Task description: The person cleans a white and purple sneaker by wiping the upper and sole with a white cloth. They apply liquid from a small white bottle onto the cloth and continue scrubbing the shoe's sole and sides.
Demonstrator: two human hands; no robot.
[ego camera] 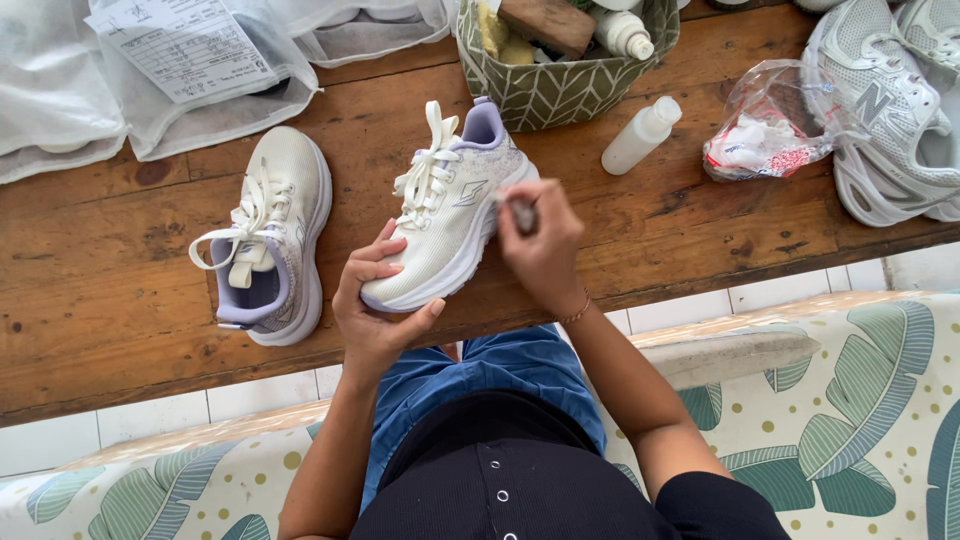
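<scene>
Head view: left hand [375, 310] clasps white sneaker's [450, 215] toe on bench [90, 300]; right hand [540, 245] pinches small brush [523, 214] at sidewall. Short, light strokes advisable.

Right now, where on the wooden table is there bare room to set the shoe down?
Bare wood lies on the table left of the spare shoe, and between the bottle and the front edge, right of the right hand. The back is crowded: mesh bags, basket, plastic bag, grey sneakers. The left hand steadies the held shoe.
</scene>
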